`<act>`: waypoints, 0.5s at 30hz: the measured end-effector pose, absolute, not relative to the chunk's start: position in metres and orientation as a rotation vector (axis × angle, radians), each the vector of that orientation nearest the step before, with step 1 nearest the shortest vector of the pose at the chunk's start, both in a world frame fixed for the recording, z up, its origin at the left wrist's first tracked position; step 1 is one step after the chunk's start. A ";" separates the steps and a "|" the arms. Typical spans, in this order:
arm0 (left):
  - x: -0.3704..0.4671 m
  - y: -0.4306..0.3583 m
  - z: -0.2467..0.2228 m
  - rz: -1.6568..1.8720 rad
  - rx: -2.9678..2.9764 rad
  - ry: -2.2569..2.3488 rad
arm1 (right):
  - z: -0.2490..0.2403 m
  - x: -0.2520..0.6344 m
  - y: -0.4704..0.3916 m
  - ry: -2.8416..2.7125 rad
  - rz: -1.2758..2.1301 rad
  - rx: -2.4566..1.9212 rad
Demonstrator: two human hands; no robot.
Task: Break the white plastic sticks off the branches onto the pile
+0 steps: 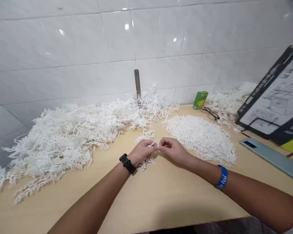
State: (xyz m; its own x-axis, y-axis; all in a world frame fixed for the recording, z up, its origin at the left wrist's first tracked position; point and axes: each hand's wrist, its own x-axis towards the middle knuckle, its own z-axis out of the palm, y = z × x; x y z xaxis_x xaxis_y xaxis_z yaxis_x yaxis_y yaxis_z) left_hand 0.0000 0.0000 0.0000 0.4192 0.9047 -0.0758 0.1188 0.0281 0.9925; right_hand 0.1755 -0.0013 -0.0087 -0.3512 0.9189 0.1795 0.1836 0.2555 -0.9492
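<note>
My left hand (143,151), with a black watch band on its wrist, is closed on a thin white strand piece (150,145). My right hand (172,149), with a blue wristband, pinches at the same small piece, fingertips meeting those of the left. Under and around my left hand lies a small bunch of white strands (146,162) on the table. A big tangled heap of white branching strands (70,130) spreads to the left. Just beyond my right hand is a flatter pile of short white pieces (200,135). What exactly sits between the fingertips is too small to make out.
A metal strip (137,83) stands upright against the tiled wall. At the back right are a green box (200,99), eyeglasses (210,113) and more white strands (234,100). A phone (273,158) lies at right before a large printed carton (278,94).
</note>
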 end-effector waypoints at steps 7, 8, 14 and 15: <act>0.004 -0.002 -0.005 0.854 1.427 1.002 | -0.019 0.175 0.001 -1.686 1.134 -0.990; 0.003 -0.001 -0.005 0.851 1.426 1.000 | -0.018 0.176 0.000 -1.693 1.058 -0.994; 0.003 -0.001 -0.005 0.819 1.397 0.930 | -0.013 0.182 -0.004 -1.938 0.569 -0.863; 0.003 -0.001 -0.005 0.820 1.384 0.929 | -0.013 0.183 -0.003 -1.988 0.528 -0.827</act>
